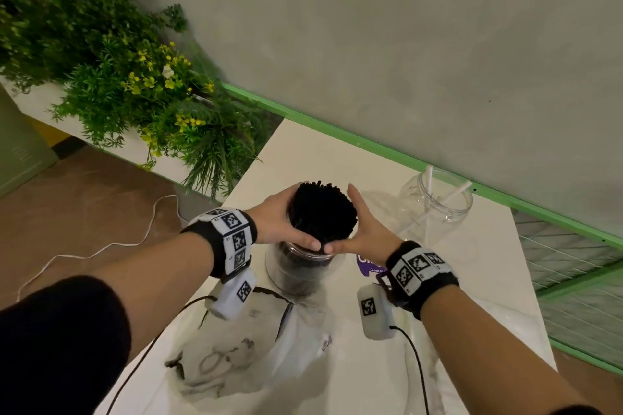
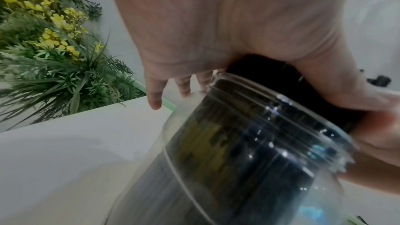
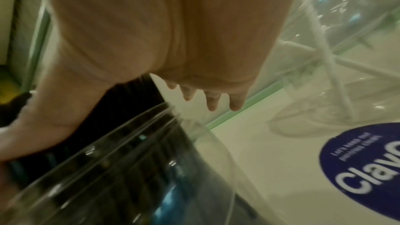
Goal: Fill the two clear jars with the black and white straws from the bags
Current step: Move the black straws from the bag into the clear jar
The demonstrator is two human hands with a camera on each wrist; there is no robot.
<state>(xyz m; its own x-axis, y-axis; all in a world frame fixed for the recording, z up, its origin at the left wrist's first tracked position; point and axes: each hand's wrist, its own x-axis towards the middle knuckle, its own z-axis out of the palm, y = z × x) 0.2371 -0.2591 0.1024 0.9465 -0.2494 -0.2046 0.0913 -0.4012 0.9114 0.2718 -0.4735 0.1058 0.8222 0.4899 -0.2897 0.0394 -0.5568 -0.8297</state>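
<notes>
A thick bundle of black straws [image 1: 322, 209] stands upright in a clear jar [image 1: 296, 274] at the table's middle, sticking well above the rim. My left hand [image 1: 276, 222] wraps the bundle's left side, thumb across the front. My right hand [image 1: 365, 229] presses the right side with straight fingers, its thumb meeting the left thumb. The left wrist view shows the jar [image 2: 249, 160] and straws [image 2: 259, 67] under the palm. A second clear jar [image 1: 438, 205] at the back right holds a few white straws [image 1: 428, 178].
A crumpled clear plastic bag [image 1: 256, 364] lies on the white table [image 1: 303, 152] in front of the jar. A purple round sticker [image 1: 365, 263] is on the tabletop. Green plants [image 1: 135, 77] stand left, beyond the table edge. A green rail [image 1: 371, 145] runs along the wall.
</notes>
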